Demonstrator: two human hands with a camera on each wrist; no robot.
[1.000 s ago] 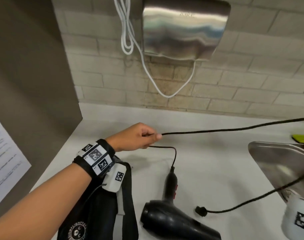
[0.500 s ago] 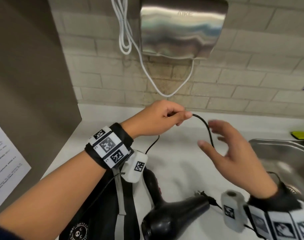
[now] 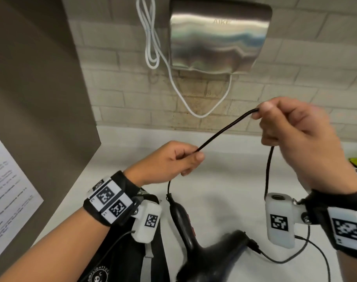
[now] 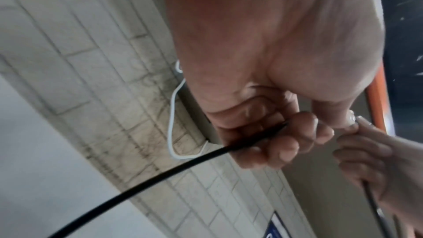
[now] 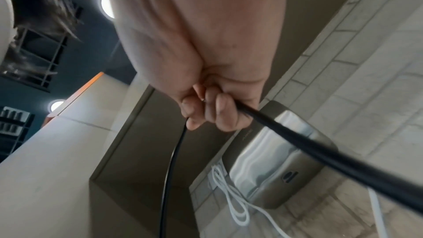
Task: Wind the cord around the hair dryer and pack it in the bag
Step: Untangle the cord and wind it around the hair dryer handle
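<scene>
Now we see the left hand (image 3: 169,161) pinching the black cord (image 3: 224,130) between thumb and curled fingers, while the right hand (image 3: 293,135) grips it higher up, a taut stretch running between them. Half a second ago the right hand was open and reaching; it has since closed on the cord. Below, the hair dryer (image 3: 210,257) lies on the pale counter (image 3: 224,192) beside the black bag (image 3: 124,259), under a steel hand dryer (image 3: 218,35) on the brick wall.

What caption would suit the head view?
Both hands, left hand and right hand, pinch the black cord above the hair dryer.
</scene>
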